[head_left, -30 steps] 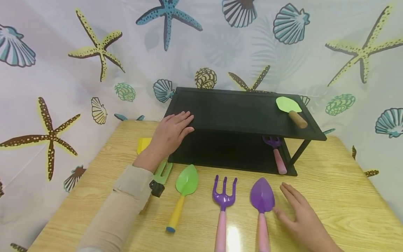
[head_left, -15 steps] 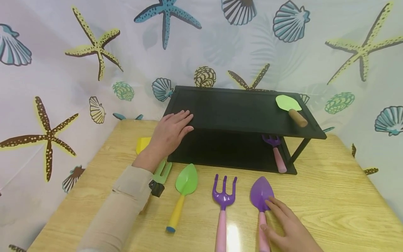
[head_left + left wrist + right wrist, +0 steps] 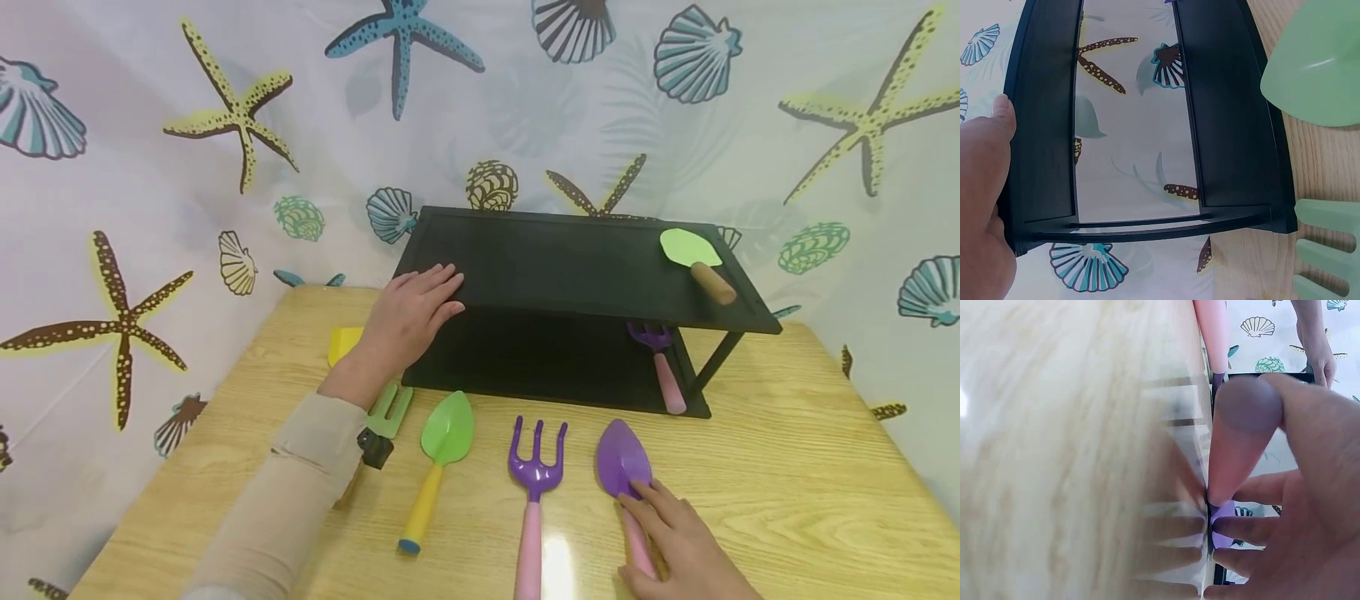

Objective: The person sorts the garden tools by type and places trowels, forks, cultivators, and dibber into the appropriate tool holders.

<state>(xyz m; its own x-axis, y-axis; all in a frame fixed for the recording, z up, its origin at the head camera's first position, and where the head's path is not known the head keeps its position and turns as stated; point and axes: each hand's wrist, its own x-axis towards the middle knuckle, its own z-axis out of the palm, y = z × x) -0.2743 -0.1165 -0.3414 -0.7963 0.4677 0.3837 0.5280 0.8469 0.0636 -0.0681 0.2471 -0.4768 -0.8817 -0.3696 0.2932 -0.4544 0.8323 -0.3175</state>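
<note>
My left hand [image 3: 408,321] rests with straight fingers on the left end of the black two-tier shelf [image 3: 555,262], its thumb at the front edge. In the left wrist view the thumb lies along the upper board. On the table at the right front, my right hand [image 3: 686,546] grips a purple trowel [image 3: 621,454] by its pink handle [image 3: 1235,450]. Thumb and fingers lie on opposite sides of the handle, and the blade points toward the shelf. Left of this trowel lies a purple hand fork [image 3: 535,475] with a pink handle.
A green trowel [image 3: 447,429] with a yellow handle and a green fork [image 3: 390,412] lie at the left front. Beside the left wrist is a yellow piece [image 3: 342,343]. The upper tier holds a light green wooden-handled tool [image 3: 690,248]; the lower tier, a small purple fork [image 3: 667,379].
My right hand has moved left from the table onto the purple trowel and taken its handle. The trowel has turned slightly, handle end to the right. My left hand stays on the shelf.
</note>
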